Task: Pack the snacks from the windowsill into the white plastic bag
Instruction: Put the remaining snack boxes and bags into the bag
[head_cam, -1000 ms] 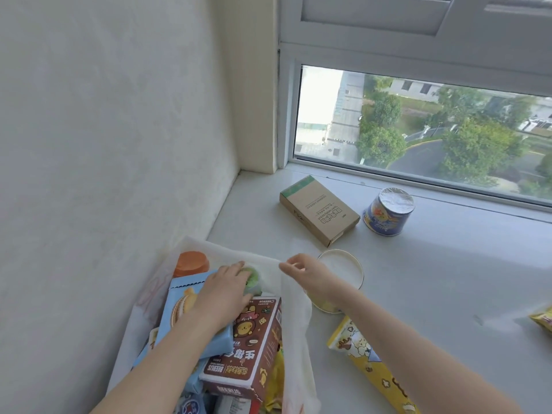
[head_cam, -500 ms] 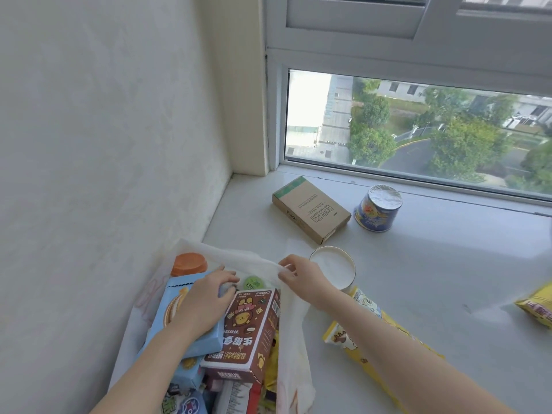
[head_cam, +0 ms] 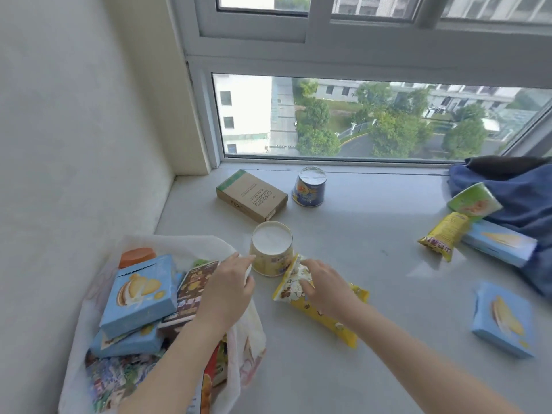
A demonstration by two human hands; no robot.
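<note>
Your right hand (head_cam: 324,286) pinches the yellow popcorn packet (head_cam: 321,309) lying on the windowsill (head_cam: 358,294); your left hand (head_cam: 227,289) grips the rim of the white plastic bag (head_cam: 239,348) by the wall. Risk: lifting the packet may tip the touching yellow paper cup (head_cam: 271,249), and the crowded bag could spill. Still out I count one brown box (head_cam: 251,195), one blue tin (head_cam: 309,186), two blue boxes, three pouches.

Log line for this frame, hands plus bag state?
left hand: holds white plastic bag rim | right hand: grips yellow popcorn bag on windowsill
</note>
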